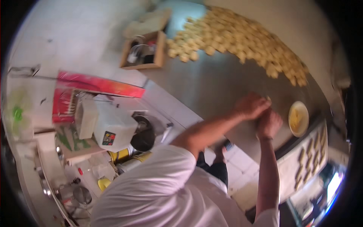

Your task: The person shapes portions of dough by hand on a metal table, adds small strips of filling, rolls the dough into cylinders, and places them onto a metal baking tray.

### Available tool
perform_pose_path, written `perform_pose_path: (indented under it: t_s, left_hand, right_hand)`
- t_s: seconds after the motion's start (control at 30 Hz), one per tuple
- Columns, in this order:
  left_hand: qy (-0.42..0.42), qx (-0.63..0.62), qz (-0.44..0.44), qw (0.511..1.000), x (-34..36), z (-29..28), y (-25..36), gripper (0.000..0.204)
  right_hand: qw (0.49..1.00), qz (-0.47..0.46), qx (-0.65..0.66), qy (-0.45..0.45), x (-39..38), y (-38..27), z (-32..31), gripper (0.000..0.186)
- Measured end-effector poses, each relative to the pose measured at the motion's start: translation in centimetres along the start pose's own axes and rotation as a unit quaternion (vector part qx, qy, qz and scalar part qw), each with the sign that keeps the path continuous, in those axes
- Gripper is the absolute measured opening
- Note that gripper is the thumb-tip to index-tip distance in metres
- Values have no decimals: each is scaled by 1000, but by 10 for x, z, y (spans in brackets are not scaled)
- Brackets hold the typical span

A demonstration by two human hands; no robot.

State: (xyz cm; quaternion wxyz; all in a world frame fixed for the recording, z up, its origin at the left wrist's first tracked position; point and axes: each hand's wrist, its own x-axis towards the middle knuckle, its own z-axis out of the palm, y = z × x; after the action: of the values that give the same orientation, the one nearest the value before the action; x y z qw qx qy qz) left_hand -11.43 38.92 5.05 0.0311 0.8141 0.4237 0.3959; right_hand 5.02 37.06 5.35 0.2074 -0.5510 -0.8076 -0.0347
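Observation:
My left hand and my right hand meet above the grey metal worktable, fingers curled in and close together. A small pale yellow bit shows at the fingertips of the left hand; the rest of what they hold is hidden and blurred. To their right stands a round pale bowl with a yellow mass inside. Many small, pale yellow lumps that look like dough spread along the table's far side.
A tray bearing rows of brownish elongated pieces lies at the right. A wooden box with cables sits at the table's far left corner. Left of me are a white plastic container, a dark round pan and a cluttered counter.

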Motion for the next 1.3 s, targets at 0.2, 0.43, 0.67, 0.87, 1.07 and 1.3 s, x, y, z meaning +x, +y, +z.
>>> perform_pose_path:
  t_s: [0.2, 0.43, 0.67, 0.87, 1.07, 1.3]
  left_hand:
    - [-148, 22, -184, 972, -24, -17, 18, 26]
    - [-41, -56, -44, 997, -16, 0, 1, 21]
    - [-206, -45, -176, 961, -27, -15, 12, 22]
    - [-214, 67, -114, 968, -67, -69, 30, 60]
    - [-302, 86, -118, 942, -78, -88, 32, 77]
    - [-115, 85, -127, 982, 28, 2, -39, 71]
  right_hand:
    - [984, 103, 23, -147, -27, -10, -13, 25]
    - [998, 46, 7, 53, -26, 3, 14, 14]
    - [956, 191, 27, -221, -43, 1, 1, 24]
    - [994, 42, -8, -101, -100, -30, -10, 58]
    - [970, 95, -7, -222, -99, -33, -22, 75]
    - [967, 163, 157, -118, 38, -5, -15, 63]
